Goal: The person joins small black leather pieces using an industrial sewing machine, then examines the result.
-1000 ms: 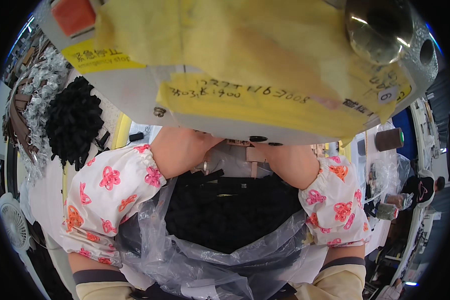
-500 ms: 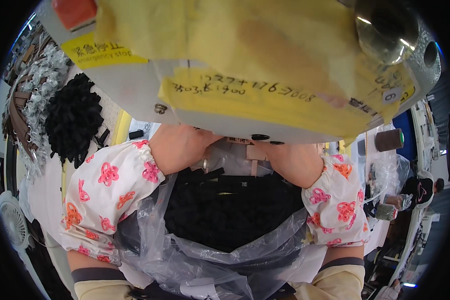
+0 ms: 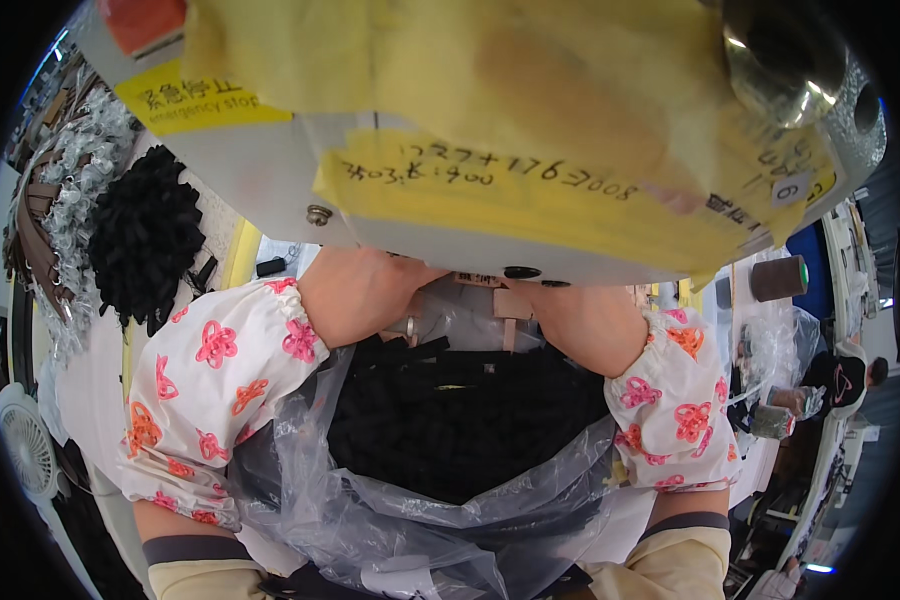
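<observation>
My left hand [image 3: 362, 292] and my right hand [image 3: 592, 328] both reach under the lower edge of a pale machine head [image 3: 410, 242], whose housing hides most of their fingers. What they hold, if anything, does not show. Beside my right hand is a small pinkish-beige piece [image 3: 512, 304], too little seen to name. A shiny ring-like band [image 3: 412, 326] shows below my left hand. Close under both hands, a clear plastic bag [image 3: 300, 450] lies open, full of short black fabric strips [image 3: 465, 425]. Floral sleeve covers [image 3: 215, 390] wrap my forearms.
A heap of black strips [image 3: 148, 235] lies on the left, by brown strips in clear wrapping [image 3: 70, 180]. A white fan [image 3: 28, 440] stands lower left. At right are a dark thread cone [image 3: 778, 279] and crumpled clear plastic [image 3: 785, 345]. Another person [image 3: 842, 380] is farther right.
Almost nothing differs. The view has shifted very slightly against the machine head, and both hands stay in the same place under it.
</observation>
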Tool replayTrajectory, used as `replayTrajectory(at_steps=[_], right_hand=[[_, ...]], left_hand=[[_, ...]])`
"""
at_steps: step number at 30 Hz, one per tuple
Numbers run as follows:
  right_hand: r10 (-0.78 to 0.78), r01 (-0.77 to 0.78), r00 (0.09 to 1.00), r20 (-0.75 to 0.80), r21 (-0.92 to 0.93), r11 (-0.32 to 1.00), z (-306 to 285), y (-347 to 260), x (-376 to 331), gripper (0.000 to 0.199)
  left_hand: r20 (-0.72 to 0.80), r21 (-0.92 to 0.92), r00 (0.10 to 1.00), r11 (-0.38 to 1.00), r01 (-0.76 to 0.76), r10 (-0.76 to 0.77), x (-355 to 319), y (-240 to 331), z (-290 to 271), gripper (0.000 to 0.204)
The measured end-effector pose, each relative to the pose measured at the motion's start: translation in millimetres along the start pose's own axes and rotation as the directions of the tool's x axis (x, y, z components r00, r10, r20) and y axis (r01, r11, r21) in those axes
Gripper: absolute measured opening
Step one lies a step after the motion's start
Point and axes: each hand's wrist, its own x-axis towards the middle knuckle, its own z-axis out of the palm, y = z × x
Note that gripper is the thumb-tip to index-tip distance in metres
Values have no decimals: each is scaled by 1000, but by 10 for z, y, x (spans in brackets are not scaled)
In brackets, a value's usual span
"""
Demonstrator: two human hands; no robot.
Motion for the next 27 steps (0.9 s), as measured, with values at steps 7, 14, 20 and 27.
replayTrajectory(at_steps=[7, 14, 20, 27], right_hand=[[-29, 15, 997, 73, 183, 983, -180, 160, -138, 23], [-70, -2, 978, 194, 349, 937, -479, 107, -342, 17], [-45, 2, 989, 141, 293, 956, -354, 97, -404, 15], [117, -126, 992, 46, 365, 922, -340, -57, -168, 16]], left_hand=[[24, -13, 999, 1000, 28, -27, -36, -8, 35, 31], [-51, 109, 993, 988, 113, -108, -232, -24, -273, 28], [53, -30, 956, 957, 289, -287, -437, -315, -469, 26], [-17, -50, 991, 990, 133, -134, -147, 90, -494, 17]])
